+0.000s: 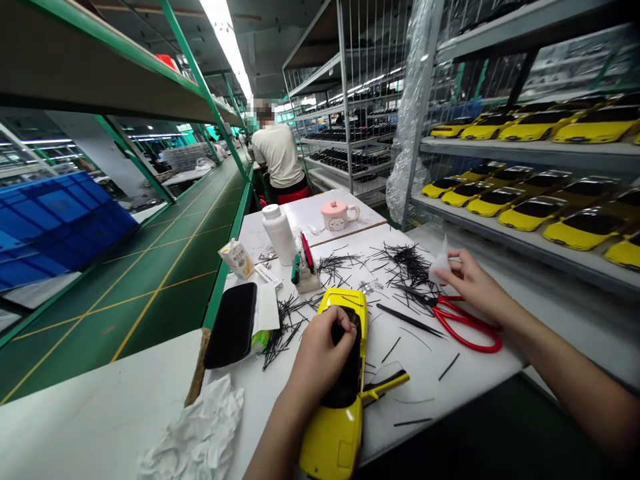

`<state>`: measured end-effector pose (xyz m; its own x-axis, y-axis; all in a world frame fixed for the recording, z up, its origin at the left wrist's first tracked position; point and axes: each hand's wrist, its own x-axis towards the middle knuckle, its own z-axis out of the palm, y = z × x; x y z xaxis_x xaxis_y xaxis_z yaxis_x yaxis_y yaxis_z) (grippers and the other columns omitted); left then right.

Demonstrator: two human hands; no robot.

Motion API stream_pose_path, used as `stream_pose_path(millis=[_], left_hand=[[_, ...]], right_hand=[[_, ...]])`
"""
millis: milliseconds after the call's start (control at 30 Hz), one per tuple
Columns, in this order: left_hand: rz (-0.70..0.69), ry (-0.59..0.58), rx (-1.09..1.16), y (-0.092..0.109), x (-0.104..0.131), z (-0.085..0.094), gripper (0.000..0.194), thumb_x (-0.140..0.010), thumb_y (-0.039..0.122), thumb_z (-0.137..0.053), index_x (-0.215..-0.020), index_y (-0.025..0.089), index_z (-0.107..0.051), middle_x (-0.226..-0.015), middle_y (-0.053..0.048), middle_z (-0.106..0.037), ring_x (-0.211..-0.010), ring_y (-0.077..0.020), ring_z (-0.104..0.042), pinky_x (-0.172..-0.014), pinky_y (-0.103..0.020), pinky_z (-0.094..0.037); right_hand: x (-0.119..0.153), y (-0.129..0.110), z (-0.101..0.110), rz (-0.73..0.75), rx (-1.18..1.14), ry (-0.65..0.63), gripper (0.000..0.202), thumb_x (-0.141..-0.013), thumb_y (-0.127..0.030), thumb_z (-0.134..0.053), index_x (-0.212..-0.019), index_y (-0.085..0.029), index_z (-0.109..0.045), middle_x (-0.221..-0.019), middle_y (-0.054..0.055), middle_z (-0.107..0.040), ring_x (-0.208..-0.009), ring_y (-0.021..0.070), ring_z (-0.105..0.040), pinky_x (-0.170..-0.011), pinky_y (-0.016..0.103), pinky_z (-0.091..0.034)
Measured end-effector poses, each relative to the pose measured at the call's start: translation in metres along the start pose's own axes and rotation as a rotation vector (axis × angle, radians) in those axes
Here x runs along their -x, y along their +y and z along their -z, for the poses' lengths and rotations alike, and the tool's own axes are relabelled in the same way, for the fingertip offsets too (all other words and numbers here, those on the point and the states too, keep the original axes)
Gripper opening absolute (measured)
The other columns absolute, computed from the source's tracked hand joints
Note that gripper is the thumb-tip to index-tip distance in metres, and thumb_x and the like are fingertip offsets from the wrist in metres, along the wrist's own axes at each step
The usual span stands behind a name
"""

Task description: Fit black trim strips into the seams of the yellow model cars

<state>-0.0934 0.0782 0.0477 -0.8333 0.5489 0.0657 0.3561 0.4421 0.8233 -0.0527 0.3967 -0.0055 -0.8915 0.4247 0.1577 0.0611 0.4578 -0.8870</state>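
A yellow model car [333, 433] lies lengthwise on the white table, one yellow-edged door [387, 385] swung out on its right side. Over the cabin, my left hand [325, 343] is closed with thumb and fingertips together; what it pinches, if anything, is too small to name. At the right, my right hand [467, 277] grips a small white translucent bottle [440, 265] between thumb and fingers. Red-handled scissors [467, 323] lie just below that hand. Black tweezers [410, 320] rest between the car and the scissors. Black strips [407, 263] are heaped behind them.
Behind the car stand a tool holder [307, 281], a white bottle [279, 233] and a pink-lidded mug [340, 215]. A phone [231, 325] and crumpled paper [200, 430] lie left. Racks of yellow cars [533, 210] stand right. A person [280, 153] sits ahead.
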Motion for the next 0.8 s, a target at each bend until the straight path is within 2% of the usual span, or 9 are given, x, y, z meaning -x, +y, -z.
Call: stream_pose_path(millis=[100,200,267,367,500,633,800], left_hand=[[0.019,-0.039,0.054,-0.003,-0.001,0.005,0.010,-0.084,0.024,-0.055,-0.078,0.021,-0.047,-0.082,-0.001,-0.063,-0.080,-0.0184,-0.059,-0.076,-0.029,-0.043],[0.036,-0.061,0.110,-0.007,-0.004,0.007,0.011,-0.083,0.023,-0.057,-0.078,0.021,-0.047,-0.083,0.000,-0.063,-0.081,-0.0175,-0.059,-0.076,-0.027,-0.044],[0.039,-0.074,0.146,-0.009,-0.005,0.007,0.011,-0.083,0.022,-0.057,-0.078,0.021,-0.047,-0.083,0.000,-0.063,-0.082,-0.0167,-0.059,-0.077,-0.027,-0.045],[0.039,-0.087,0.179,-0.010,-0.007,0.007,0.012,-0.083,0.021,-0.057,-0.078,0.020,-0.046,-0.083,0.000,-0.062,-0.082,-0.0161,-0.059,-0.078,-0.026,-0.045],[0.034,-0.108,0.192,-0.010,-0.007,0.007,0.011,-0.084,0.022,-0.057,-0.077,0.020,-0.048,-0.084,-0.001,-0.062,-0.082,-0.0167,-0.058,-0.078,-0.027,-0.045],[0.032,-0.106,0.188,-0.009,-0.006,0.006,0.010,-0.084,0.022,-0.057,-0.078,0.020,-0.049,-0.084,-0.002,-0.062,-0.083,-0.0174,-0.058,-0.079,-0.028,-0.045],[0.029,-0.098,0.164,-0.007,-0.006,0.006,0.011,-0.085,0.022,-0.057,-0.077,0.020,-0.050,-0.085,-0.002,-0.063,-0.084,-0.0179,-0.058,-0.079,-0.028,-0.045]], right_hand=[[0.021,-0.032,-0.028,0.022,-0.169,-0.083,0.046,-0.084,-0.060,-0.059,-0.114,-0.026,-0.049,-0.091,0.005,-0.069,-0.070,0.0177,-0.061,-0.061,0.027,-0.049],[0.047,-0.054,-0.062,0.036,-0.321,-0.049,0.033,-0.085,-0.055,-0.059,-0.098,-0.026,-0.053,-0.078,-0.001,-0.060,-0.064,0.0142,-0.053,-0.055,0.024,-0.043],[0.062,-0.062,-0.082,0.025,-0.375,-0.066,0.031,-0.088,-0.054,-0.056,-0.086,-0.023,-0.052,-0.069,-0.002,-0.052,-0.059,0.0126,-0.047,-0.051,0.023,-0.039],[0.074,-0.069,-0.102,0.003,-0.384,-0.216,0.036,-0.087,-0.053,-0.057,-0.075,-0.019,-0.055,-0.062,-0.002,-0.046,-0.055,0.0106,-0.043,-0.049,0.022,-0.036],[0.075,-0.077,-0.109,-0.008,-0.357,-0.360,0.041,-0.088,-0.055,-0.057,-0.073,-0.017,-0.056,-0.057,-0.004,-0.043,-0.051,0.0084,-0.038,-0.048,0.022,-0.033],[0.073,-0.082,-0.109,0.002,-0.314,-0.398,0.038,-0.087,-0.052,-0.058,-0.073,-0.017,-0.055,-0.056,-0.005,-0.040,-0.051,0.0085,-0.036,-0.050,0.022,-0.032],[0.073,-0.084,-0.110,0.032,-0.297,-0.423,0.036,-0.088,-0.050,-0.056,-0.072,-0.017,-0.054,-0.063,-0.002,-0.048,-0.060,0.0104,-0.044,-0.058,0.023,-0.038]])
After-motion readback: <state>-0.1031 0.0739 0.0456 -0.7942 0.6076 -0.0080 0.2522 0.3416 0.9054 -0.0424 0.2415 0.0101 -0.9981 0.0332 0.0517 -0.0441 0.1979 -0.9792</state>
